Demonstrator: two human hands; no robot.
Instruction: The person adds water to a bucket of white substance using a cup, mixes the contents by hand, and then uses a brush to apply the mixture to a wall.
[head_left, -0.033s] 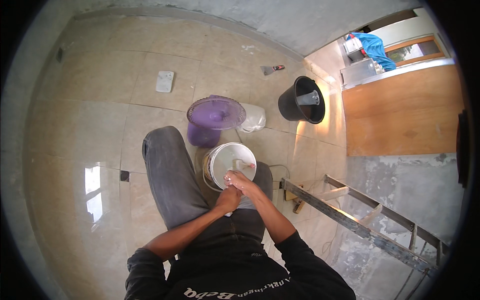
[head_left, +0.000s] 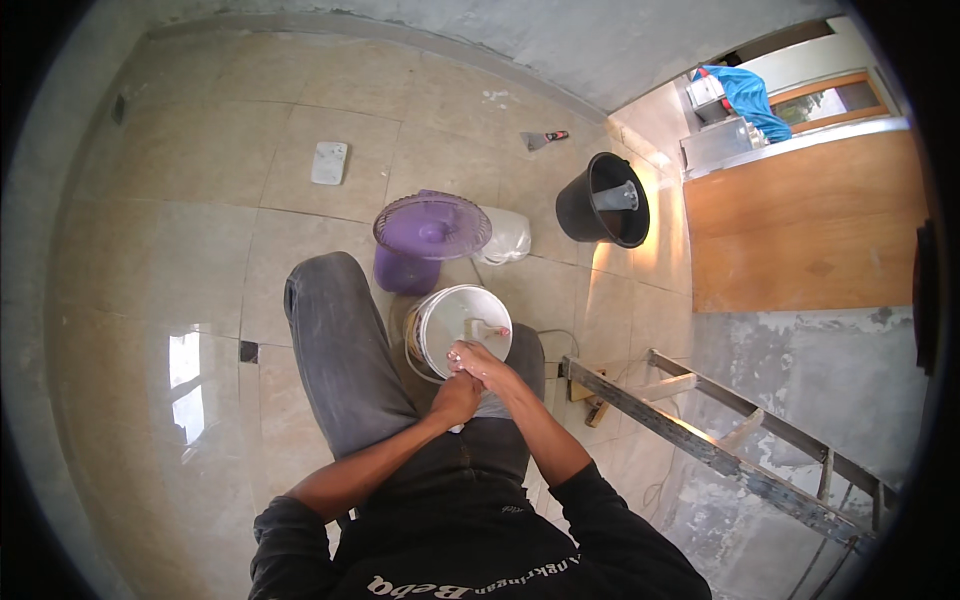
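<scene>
A white bucket (head_left: 433, 345) stands between my knees, with pale matter inside. In it a brush-like tool (head_left: 488, 328) with a reddish tip leans against the inner wall. At the bucket's near rim my right hand (head_left: 478, 363), flecked with white, is closed. Just below it my left hand (head_left: 457, 398) is closed too, close against the right one. A small white bit (head_left: 457, 428) shows under the left hand. What the fingers hold is hidden.
Beyond the bucket are a purple fan-like object (head_left: 432, 235) and a white plastic bag (head_left: 505, 236). A black bucket (head_left: 575, 210), a scraper (head_left: 543, 140) and a white slab (head_left: 329, 163) lie farther off. A wooden ladder (head_left: 720, 450) leans at right.
</scene>
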